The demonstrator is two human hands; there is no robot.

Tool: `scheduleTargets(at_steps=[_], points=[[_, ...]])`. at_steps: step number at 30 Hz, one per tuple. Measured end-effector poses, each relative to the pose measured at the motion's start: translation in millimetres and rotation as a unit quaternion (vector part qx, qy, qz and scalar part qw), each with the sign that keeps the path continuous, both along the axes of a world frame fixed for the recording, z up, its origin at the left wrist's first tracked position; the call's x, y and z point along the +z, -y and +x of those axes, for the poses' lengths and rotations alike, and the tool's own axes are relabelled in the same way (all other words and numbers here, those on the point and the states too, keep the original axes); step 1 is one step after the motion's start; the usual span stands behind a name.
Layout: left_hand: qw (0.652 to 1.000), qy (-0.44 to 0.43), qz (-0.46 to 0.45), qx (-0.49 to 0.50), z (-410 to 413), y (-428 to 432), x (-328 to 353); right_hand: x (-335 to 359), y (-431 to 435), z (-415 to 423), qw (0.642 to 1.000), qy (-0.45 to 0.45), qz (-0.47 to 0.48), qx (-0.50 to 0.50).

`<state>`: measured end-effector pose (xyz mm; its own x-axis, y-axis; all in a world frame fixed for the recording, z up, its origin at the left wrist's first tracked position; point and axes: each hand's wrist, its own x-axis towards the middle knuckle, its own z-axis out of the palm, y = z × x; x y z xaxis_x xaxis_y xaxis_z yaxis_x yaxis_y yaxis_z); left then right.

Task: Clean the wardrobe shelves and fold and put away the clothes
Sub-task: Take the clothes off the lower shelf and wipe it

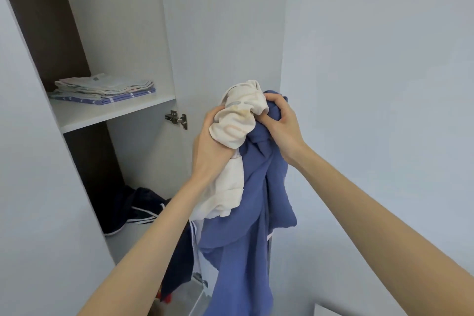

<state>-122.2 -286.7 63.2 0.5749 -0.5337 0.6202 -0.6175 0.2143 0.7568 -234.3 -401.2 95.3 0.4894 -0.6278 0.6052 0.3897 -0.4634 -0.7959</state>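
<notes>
Left hand (213,146) clenches one cream garment (236,120). Right hand (280,120) grips one blue garment (246,213) hanging beside it, both before the wardrobe (133,20). One folded stack (105,90), perhaps three pieces, sits on the upper shelf (102,117), bare board along its front edge. One dark striped garment (136,208) lies below.

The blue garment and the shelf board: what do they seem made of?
The blue garment looks like soft matte cloth, perhaps cotton: it hangs in limp folds. The shelf board looks like smooth white laminate, probably over chipboard: flat face, square edge.
</notes>
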Motion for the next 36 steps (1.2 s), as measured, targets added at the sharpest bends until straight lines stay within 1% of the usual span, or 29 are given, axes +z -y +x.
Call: scheduleTargets(at_steps=[5, 11, 16, 20, 24, 27, 29, 31, 33, 34, 36], points=[[0.998, -0.028, 0.024, -0.044, -100.6, 30.6, -15.9, -15.1, 21.7, -110.2, 0.999, -0.021, 0.011, -0.037], [0.988, -0.057, 0.048, -0.132, -215.7, 89.5, -51.3, -48.6, 56.6, -239.4, 0.990, -0.045, 0.049, -0.124], [0.969, -0.065, 0.086, -0.223, -298.1, 141.5, -82.5, -78.8, 88.9, -333.8, 0.972, -0.076, 0.081, -0.206], [0.946, -0.067, 0.139, -0.284, -343.7, 180.4, -114.7, -109.8, 108.2, -386.6, 0.958, -0.094, 0.103, -0.250], [0.912, -0.077, 0.218, -0.339, -369.8, 208.6, -169.9, -167.5, 126.1, -420.7, 0.936, -0.136, 0.145, -0.289], [0.871, -0.032, 0.318, -0.374, -377.4, 219.6, -217.5, -235.0, 137.1, -434.2, 0.905, -0.185, 0.208, -0.322], [0.835, -0.009, 0.383, -0.394, -375.4, 222.5, -249.8, -284.8, 140.2, -439.6, 0.876, -0.242, 0.282, -0.308], [0.805, 0.037, 0.442, -0.393, -367.4, 218.8, -275.9, -325.1, 137.5, -442.3, 0.840, -0.298, 0.371, -0.261], [0.795, 0.058, 0.476, -0.371, -354.2, 211.0, -291.5, -348.3, 130.8, -443.3, 0.818, -0.344, 0.395, -0.237], [0.796, 0.062, 0.483, -0.360, -346.9, 206.3, -294.0, -352.6, 127.4, -442.6, 0.816, -0.357, 0.389, -0.236], [0.804, 0.088, 0.477, -0.344, -331.7, 197.5, -290.8, -346.6, 119.5, -437.3, 0.826, -0.358, 0.366, -0.236]])
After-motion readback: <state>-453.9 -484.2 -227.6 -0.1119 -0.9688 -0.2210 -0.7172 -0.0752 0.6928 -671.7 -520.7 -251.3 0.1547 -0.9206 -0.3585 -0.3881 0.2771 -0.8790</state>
